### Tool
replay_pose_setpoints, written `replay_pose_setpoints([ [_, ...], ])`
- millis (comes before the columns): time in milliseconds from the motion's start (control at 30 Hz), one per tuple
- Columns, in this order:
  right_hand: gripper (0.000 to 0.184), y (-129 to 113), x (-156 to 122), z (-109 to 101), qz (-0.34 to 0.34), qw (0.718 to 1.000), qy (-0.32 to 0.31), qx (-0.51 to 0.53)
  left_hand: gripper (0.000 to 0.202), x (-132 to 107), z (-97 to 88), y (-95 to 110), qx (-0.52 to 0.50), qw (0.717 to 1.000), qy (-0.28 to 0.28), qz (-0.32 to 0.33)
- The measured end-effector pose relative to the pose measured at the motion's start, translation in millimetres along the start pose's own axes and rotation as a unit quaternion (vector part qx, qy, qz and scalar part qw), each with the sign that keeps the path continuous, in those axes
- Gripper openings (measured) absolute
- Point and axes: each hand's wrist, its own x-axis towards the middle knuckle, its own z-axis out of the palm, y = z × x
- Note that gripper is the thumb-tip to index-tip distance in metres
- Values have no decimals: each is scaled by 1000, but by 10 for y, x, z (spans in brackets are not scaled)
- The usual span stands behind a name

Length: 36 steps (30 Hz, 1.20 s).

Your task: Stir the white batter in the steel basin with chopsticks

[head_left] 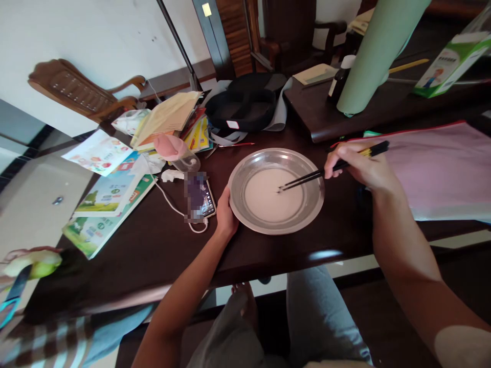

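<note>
Head view, looking down over a dark wooden table [153, 240].

Near centre, just in from the near edge: a round metal dish [276, 153], flat on the wood, with a shallow pool of white liquid [268, 202] across its bottom.

Gripping a pair of black chopsticks [307, 179] in the right hand [360, 166], fingers closed round the upper ends just right of the dish. Slanting down and left over the rim, tips together and touching the white liquid near its middle.

Cupping the left hand [225, 212] against the dish's left rim, thumb lying along the edge. Fingers hidden beneath, so impossible to tell whether clamped on the rim or merely pressed to it.

Just left of that hand: a phone [199, 197], screen lit, with a white cable [172, 204] looping from it.

Further left, fanned out: colourful booklets [111, 204]. Behind the phone, a clear cup with a pink lid [174, 151], lying tilted.

Far centre: a black bag [245, 107]. Far right, on a raised dark tray: a pale green roll [376, 56] with a dark bottle [339, 76] just beside it.

Right of the right hand: a pink folder [441, 168]. Beyond it, at the far right, a green and white box [452, 64].

Far left, off the table: a wooden chair [76, 94].
</note>
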Motion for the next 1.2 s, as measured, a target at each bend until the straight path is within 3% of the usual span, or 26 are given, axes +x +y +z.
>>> replay_pose_setpoints([
  [100, 53, 2, -16, 3, 10, 998, -30, 51, 30, 2, 0, -5, -4, 1000, 5, -2],
  [233, 47, -9, -12, 142, 31, 994, -101, -9, 33, 13, -3, -26, 2, 1000, 1, -5],
  [333, 46, 2, 5, 127, 20, 997, -65, -43, 33, 13, -5, -28, 4, 1000, 0, 1],
  [467, 46, 33, 8, -3, -3, 999, 27, 46, 31, 1, -3, -12, 6, 1000, 7, 5],
  [567, 49, 34, -4, 36, 15, 997, -24, 74, 31, 1, -4, -8, 1, 1000, 8, 4],
  [700, 47, 11, -2, 167, 20, 995, -97, -21, 33, 10, -6, -15, -5, 1000, 6, -2],
  [767, 46, 11, 7, 150, 8, 997, -68, -43, 32, 9, -2, -11, -6, 1000, 6, -1],
  [900, 48, 32, 8, 23, -4, 999, 22, 39, 29, -1, 9, 6, -8, 1000, -3, 1],
  [1000, 49, 26, -7, 44, 13, 997, -30, 65, 28, 0, 9, 10, -10, 1000, 1, 2],
  [1100, 49, 5, -12, 143, 31, 994, -101, 5, 28, 5, 6, 6, -10, 1000, 2, -3],
  [1200, 49, 4, -6, 144, 23, 996, -82, -36, 27, 2, 10, 8, -12, 1000, -2, -5],
])
